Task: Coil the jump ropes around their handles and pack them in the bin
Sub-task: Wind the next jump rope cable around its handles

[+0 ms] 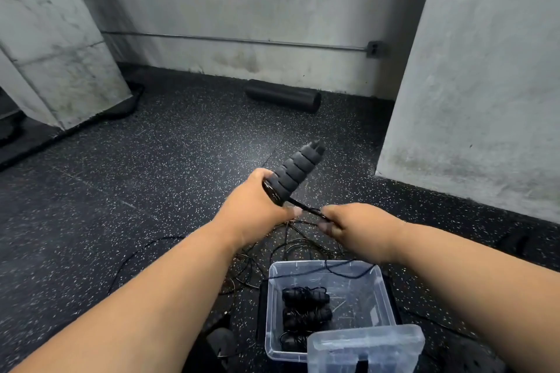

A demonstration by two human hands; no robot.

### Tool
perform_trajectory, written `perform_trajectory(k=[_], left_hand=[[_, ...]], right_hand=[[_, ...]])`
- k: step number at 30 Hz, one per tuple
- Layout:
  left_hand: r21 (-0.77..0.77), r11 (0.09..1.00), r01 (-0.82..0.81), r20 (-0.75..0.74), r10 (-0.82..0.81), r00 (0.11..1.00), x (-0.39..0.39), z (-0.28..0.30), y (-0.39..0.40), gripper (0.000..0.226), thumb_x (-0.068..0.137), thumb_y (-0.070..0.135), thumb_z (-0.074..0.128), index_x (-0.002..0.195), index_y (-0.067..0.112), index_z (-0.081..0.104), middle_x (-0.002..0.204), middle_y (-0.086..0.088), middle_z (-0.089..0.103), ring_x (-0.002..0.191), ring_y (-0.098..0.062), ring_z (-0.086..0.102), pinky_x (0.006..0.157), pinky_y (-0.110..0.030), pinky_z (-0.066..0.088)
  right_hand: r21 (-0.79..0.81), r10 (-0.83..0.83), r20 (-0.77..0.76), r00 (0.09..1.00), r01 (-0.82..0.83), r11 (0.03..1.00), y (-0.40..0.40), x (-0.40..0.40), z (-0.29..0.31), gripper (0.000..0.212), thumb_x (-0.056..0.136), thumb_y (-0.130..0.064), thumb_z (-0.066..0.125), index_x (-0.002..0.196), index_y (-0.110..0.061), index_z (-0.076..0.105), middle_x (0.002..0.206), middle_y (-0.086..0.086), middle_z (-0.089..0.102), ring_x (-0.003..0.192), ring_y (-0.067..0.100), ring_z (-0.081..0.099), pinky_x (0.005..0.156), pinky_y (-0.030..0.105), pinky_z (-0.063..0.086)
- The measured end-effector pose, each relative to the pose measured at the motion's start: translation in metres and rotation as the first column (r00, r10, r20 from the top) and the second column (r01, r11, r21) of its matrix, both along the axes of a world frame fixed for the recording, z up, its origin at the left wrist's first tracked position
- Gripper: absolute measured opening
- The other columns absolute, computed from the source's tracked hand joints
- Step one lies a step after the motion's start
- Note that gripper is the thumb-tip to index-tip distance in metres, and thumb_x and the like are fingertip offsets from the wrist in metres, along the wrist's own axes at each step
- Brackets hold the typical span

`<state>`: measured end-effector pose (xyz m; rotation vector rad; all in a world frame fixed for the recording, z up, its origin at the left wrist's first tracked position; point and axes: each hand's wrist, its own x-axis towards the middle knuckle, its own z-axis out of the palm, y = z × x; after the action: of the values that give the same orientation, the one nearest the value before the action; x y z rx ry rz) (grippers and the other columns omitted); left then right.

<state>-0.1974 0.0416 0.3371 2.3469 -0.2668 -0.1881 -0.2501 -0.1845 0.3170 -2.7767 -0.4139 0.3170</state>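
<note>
My left hand grips the base of a pair of black ribbed jump-rope handles, which point up and away to the right. My right hand pinches the thin black rope just below the handles, close to my left hand. The rest of that rope trails down into a loose tangle of cords on the floor and over the rim of a clear plastic bin. Inside the bin lie several coiled jump ropes, stacked along its left side.
The bin's clear lid leans at its near right corner. A black foam roller lies by the far wall. Concrete pillars stand at left and right. The floor is dark speckled rubber.
</note>
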Motion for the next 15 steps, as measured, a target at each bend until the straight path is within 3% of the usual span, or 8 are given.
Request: perform_trajectory(k=[4,8,11,13,15], left_hand=[[0.321,0.947,-0.01,0.114,-0.028,0.993,0.002,-0.016,-0.003,0.063,0.066,0.053,0.091,0.11,0.037,0.048,0.091,0.013,0.067,0.087,-0.02,0.068,0.071,-0.032,0.048],[0.46,0.884,0.086,0.111,-0.153,0.982,-0.006,-0.027,-0.016,0.06,0.072,0.054,0.086,0.11,0.03,0.048,0.096,0.007,0.069,0.092,-0.027,0.069,0.07,-0.033,0.047],[0.493,0.851,0.183,0.11,-0.269,0.957,-0.014,-0.025,-0.021,0.058,0.073,0.048,0.088,0.108,0.028,0.047,0.099,0.005,0.071,0.094,-0.028,0.068,0.071,-0.033,0.048],[0.517,0.824,0.232,0.139,-0.348,0.927,-0.02,-0.021,-0.023,0.055,0.072,0.046,0.087,0.104,0.029,0.045,0.093,0.007,0.068,0.09,-0.027,0.067,0.068,-0.033,0.044],[0.54,0.79,0.289,0.169,-0.438,0.883,-0.025,-0.018,-0.025,0.056,0.07,0.047,0.086,0.102,0.033,0.042,0.088,0.008,0.064,0.087,-0.025,0.067,0.066,-0.032,0.042]], right_hand=[[-0.2,0.202,0.261,0.944,-0.152,0.968,0.018,-0.013,0.028,0.021,0.103,-0.039,0.048,0.087,-0.025,0.049,0.073,-0.008,0.052,0.066,0.022,0.05,0.058,0.034,0.036],[-0.305,0.387,0.319,0.865,-0.293,0.906,0.028,-0.024,0.05,0.019,0.097,-0.043,0.059,0.085,-0.028,0.061,0.084,-0.009,0.068,0.076,0.02,0.064,0.063,0.03,0.046],[-0.221,0.338,0.449,0.827,-0.264,0.939,0.018,-0.02,0.068,0.018,0.088,-0.047,0.071,0.087,-0.03,0.072,0.083,-0.011,0.064,0.078,0.018,0.065,0.063,0.025,0.04],[-0.098,0.187,0.521,0.833,-0.159,0.982,0.006,-0.014,0.076,0.025,0.077,-0.055,0.08,0.081,-0.031,0.072,0.078,-0.012,0.061,0.078,0.015,0.062,0.063,0.024,0.034],[-0.005,0.045,0.502,0.863,-0.05,0.999,-0.004,-0.009,0.079,0.039,0.067,-0.066,0.081,0.071,-0.031,0.065,0.074,-0.012,0.059,0.075,0.013,0.058,0.061,0.028,0.038]])
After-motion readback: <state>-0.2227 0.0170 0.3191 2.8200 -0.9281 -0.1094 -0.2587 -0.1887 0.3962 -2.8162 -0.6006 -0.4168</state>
